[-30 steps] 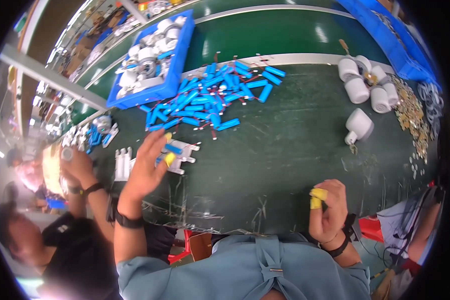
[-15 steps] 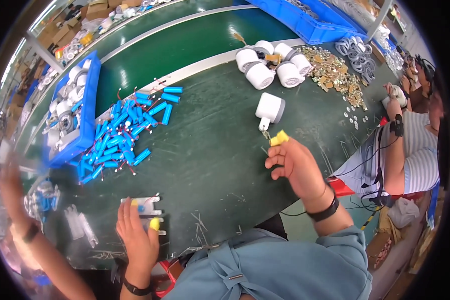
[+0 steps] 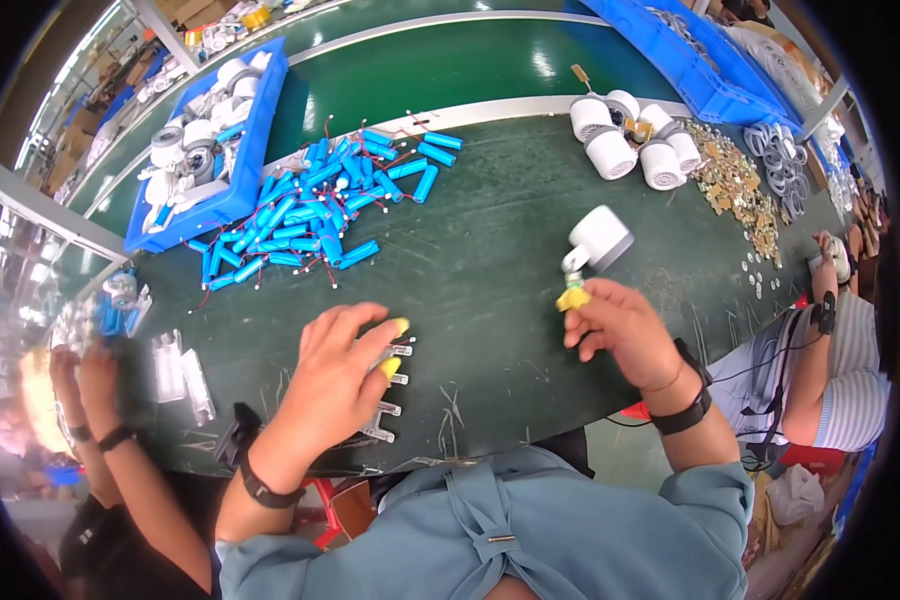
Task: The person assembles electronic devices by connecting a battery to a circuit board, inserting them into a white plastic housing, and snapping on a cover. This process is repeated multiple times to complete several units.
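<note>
My right hand (image 3: 620, 335), with yellow finger covers, pinches a small greenish part (image 3: 575, 281), apparently a circuit board, at the narrow neck of a white cylindrical housing (image 3: 600, 235) with a grey rim. That housing is tilted beyond my fingertips; whether it touches the table I cannot tell. My left hand (image 3: 335, 385) lies palm down over several clear plastic parts (image 3: 386, 408), their ends showing past the fingers. Its yellow-covered thumb and index finger are stretched out and apart, one clear end between them. The hand hides the rest of those parts.
Blue wired battery cells (image 3: 300, 215) are heaped beyond my left hand, beside a blue crate (image 3: 270, 115) of white parts. More white housings (image 3: 610, 153), small tan boards (image 3: 740, 190) and grey rings (image 3: 775, 165) lie far right. Co-workers' arms (image 3: 135, 470) reach in on both sides.
The view has shifted, so the table's things sit further right and higher. The white housing has tilted the other way at my right fingertips. My left thumb and index finger have spread.
</note>
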`<action>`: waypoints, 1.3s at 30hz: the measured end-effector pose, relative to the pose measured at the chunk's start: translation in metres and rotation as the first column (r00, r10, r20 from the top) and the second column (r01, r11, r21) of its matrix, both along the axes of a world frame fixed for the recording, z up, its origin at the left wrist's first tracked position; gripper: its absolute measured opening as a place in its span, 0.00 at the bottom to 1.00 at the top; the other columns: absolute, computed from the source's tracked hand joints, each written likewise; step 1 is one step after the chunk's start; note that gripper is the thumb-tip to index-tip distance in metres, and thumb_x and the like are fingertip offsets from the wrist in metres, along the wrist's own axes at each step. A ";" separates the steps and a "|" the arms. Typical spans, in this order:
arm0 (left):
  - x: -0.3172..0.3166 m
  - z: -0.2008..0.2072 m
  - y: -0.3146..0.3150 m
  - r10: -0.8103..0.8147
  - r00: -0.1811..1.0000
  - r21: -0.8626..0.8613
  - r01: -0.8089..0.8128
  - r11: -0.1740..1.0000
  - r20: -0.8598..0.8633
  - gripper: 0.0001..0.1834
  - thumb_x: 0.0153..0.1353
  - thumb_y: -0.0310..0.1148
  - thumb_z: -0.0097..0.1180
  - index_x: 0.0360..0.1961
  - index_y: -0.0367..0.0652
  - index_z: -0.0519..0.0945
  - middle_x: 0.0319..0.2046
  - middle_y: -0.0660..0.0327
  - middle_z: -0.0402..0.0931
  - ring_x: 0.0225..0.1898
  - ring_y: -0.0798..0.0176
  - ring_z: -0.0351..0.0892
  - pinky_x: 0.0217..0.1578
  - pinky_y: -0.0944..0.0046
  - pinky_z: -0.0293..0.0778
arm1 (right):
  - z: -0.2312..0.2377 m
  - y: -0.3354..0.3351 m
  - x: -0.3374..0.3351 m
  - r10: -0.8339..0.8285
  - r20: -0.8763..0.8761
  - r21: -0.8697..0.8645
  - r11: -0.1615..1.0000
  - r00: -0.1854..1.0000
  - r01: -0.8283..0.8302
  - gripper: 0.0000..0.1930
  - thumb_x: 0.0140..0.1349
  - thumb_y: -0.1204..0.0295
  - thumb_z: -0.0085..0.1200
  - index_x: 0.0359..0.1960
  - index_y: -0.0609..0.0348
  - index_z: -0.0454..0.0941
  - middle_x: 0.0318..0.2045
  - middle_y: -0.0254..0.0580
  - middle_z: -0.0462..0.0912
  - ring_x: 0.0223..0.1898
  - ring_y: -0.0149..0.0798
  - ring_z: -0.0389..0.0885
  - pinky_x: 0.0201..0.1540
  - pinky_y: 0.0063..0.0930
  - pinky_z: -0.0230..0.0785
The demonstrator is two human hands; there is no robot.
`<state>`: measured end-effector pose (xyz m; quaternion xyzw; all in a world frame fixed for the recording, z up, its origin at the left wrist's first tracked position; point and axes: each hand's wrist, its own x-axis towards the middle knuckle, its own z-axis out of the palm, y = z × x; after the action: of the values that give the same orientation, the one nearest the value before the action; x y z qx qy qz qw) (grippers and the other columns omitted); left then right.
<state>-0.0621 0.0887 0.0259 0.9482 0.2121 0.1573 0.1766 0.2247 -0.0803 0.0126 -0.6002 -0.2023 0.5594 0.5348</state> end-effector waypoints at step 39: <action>0.033 -0.038 0.000 -0.179 0.955 -0.347 0.256 0.902 0.238 0.12 0.54 0.22 0.56 0.41 0.40 0.74 0.35 0.57 0.76 0.38 0.51 0.76 0.49 0.53 0.67 | -0.025 0.028 -0.081 0.370 0.064 0.052 0.926 0.927 -0.373 0.09 0.73 0.73 0.43 0.46 0.62 0.75 0.35 0.33 0.80 0.34 0.23 0.79 0.32 0.17 0.72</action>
<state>-0.0286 0.0887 -0.0119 0.8941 0.1118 0.1879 0.3910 0.1439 -0.0524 -0.0124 -0.5485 -0.3440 0.6277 0.4322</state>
